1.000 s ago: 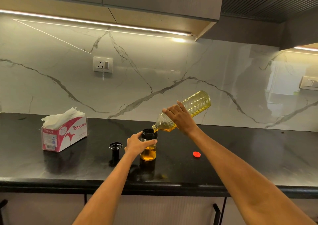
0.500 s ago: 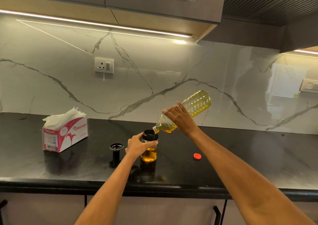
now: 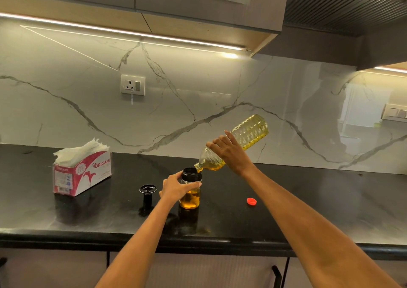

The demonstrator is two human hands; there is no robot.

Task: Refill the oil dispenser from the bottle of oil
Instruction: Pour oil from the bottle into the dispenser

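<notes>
Right hand (image 3: pixel 231 153) grips tilted oil bottle (image 3: pixel 246 138), mouth at oil dispenser (image 3: pixel 190 188) rim. Left hand (image 3: pixel 175 188) grips dispenser. Red cap (image 3: pixel 251 201) right of dispenser, black lid (image 3: pixel 148 192) left.

- Oil dispenser (image 3: pixel 189 192) is sitting on the counter (image 3: pixel 308 210), my left hand (image 3: pixel 175 187) wrapping it from the left.
- My right hand (image 3: pixel 231 153) is holding the bottle (image 3: pixel 246 137) tilted above-right, mouth over the dispenser's opening.
- Dispenser lid (image 3: pixel 148 196) is standing just left; bottle cap (image 3: pixel 251 201) lying right.
- Tissue box (image 3: pixel 82 173) is sitting far left.
</notes>
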